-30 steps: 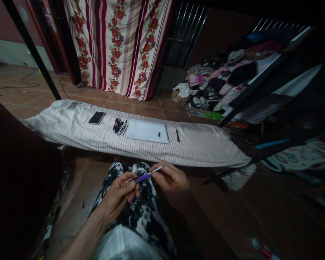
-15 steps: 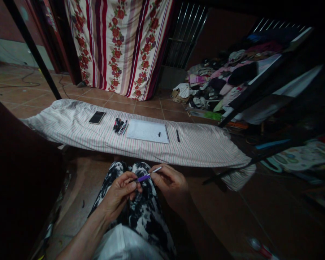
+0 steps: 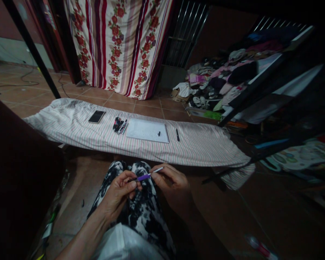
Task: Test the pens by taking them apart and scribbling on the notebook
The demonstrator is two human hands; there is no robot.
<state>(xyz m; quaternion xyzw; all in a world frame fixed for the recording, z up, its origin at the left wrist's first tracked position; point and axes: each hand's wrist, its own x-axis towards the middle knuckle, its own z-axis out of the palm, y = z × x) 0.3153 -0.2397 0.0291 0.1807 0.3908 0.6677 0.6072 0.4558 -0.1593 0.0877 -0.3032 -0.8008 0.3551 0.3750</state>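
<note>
Holds one slim pen (image 3: 143,177) between the two hands' fingertips, smooth and purple in the middle, above blotched trousers (image 3: 147,209). Pinches its dark end with left hand (image 3: 121,189) and its white part with right hand (image 3: 173,182), thumbs against fingers, both angled inward. Has, farther beyond the fingers, one wrinkled striped cloth (image 3: 206,146) with one spiral notebook (image 3: 143,128), one flat phone (image 3: 96,117), one separate dark pen (image 3: 177,135) and one heap of pens (image 3: 120,125), too crowded for counting.
</note>
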